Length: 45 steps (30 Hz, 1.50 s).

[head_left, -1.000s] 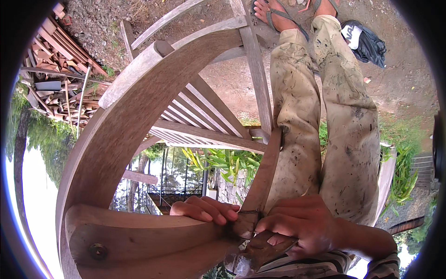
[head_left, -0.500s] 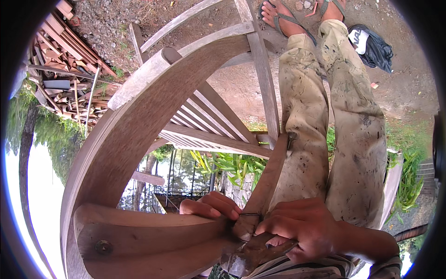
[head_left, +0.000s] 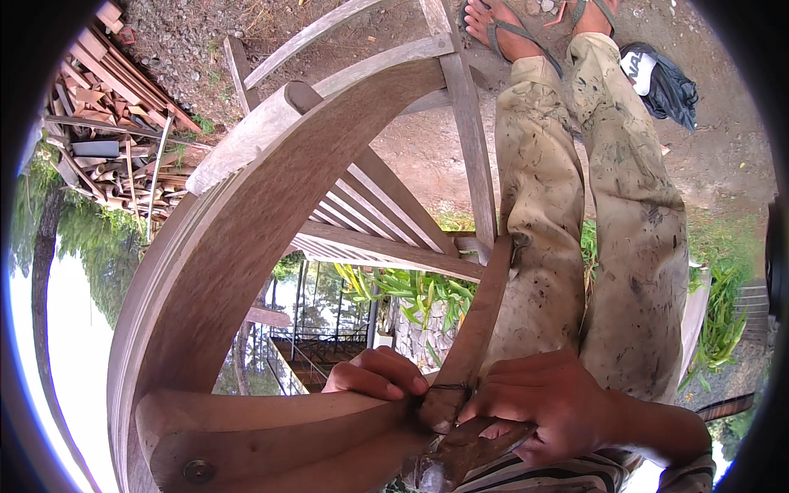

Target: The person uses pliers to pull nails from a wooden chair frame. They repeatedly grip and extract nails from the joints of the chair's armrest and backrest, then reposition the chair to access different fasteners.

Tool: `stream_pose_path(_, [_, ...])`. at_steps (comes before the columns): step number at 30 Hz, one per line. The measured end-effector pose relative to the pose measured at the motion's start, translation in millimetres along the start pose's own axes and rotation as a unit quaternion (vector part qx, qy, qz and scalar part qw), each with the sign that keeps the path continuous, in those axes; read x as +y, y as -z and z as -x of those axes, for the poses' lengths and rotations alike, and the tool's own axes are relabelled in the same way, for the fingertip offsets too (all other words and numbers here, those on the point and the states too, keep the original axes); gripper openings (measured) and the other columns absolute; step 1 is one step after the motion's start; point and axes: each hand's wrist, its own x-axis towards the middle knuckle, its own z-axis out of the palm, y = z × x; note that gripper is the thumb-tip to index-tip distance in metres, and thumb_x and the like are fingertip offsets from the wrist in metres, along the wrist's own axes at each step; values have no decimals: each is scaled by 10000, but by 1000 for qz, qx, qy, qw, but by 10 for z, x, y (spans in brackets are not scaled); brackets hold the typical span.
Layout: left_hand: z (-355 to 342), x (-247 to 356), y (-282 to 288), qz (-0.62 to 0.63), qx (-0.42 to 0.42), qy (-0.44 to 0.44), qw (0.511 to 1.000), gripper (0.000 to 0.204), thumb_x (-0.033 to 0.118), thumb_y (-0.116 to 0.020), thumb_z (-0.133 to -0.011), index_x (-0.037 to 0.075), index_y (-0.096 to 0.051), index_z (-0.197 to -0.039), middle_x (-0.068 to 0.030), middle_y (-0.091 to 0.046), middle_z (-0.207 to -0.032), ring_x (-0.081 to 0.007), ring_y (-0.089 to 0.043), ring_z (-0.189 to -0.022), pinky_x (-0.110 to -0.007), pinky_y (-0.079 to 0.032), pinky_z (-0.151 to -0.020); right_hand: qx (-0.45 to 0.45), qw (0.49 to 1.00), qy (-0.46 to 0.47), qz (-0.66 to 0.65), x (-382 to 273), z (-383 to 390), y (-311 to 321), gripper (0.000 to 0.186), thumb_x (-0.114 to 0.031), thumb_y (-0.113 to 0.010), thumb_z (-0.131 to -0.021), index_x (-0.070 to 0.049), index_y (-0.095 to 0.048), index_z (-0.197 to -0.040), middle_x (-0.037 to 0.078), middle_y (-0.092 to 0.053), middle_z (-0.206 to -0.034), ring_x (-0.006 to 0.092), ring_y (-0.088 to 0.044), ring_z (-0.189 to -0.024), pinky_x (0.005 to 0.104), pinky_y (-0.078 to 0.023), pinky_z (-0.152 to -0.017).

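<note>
A weathered wooden chair (head_left: 238,205) with curved parts and slats stands before me. My left hand (head_left: 378,374) has its fingers curled over the edge of a broad, shaped wooden piece (head_left: 288,448) with a round bolt head near its end. Just right of those fingertips, a dark wire (head_left: 450,386) loops around the lower end of a narrow wooden strip (head_left: 477,329). My right hand (head_left: 551,403) is closed around a worn brown hand tool (head_left: 460,452), perhaps pincers, whose shiny end lies against the broad piece. The palm side of both hands is hidden.
My legs in stained trousers (head_left: 633,271) stretch out on the right. Beyond them a black plastic bag (head_left: 667,90) lies on the dirt ground. Wood scraps (head_left: 107,156) are heaped at the far left. Green plants (head_left: 427,292) and a railing (head_left: 312,345) show through the chair frame.
The broad wooden piece and the tool's end sit slightly farther right and lower. My left hand has shifted a little to the right. Both hands keep their hold.
</note>
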Motion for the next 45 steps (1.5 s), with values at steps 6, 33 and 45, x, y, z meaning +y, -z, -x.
stream_pose_path(6, [52, 88, 78, 44, -28, 8, 999, 263, 230, -693, -998, 17, -553, -1066, -193, -626, -1025, -300, -655, -947, -417, -590, -843, 4, 999, -1, -33, 27, 34, -44, 355, -133, -784, -767, -150, -631, -1087, 16, -648, -905, 243, -700, -856, 393, -550, -649])
stream_pose_path(33, [46, 33, 213, -6, -101, 23, 995, 355, 144, -851, -836, 15, -629, -1081, -173, -650, -1061, -265, -656, -954, -376, -532, -861, -56, 998, 12, -15, 49, -25, -16, 454, -124, -794, -765, -164, -622, -1183, 9, -677, -962, 226, -710, -902, 393, -568, -677])
stream_pose_path(45, [-20, -30, 244, -24, -104, -7, 994, 348, 310, -626, -992, -32, -666, -935, -193, -675, -925, -295, -650, -844, -397, -530, -763, -71, 994, -51, -60, 37, -5, -4, 365, -152, -801, -768, -141, -649, -1100, 19, -672, -938, 254, -706, -875, 390, -553, -710])
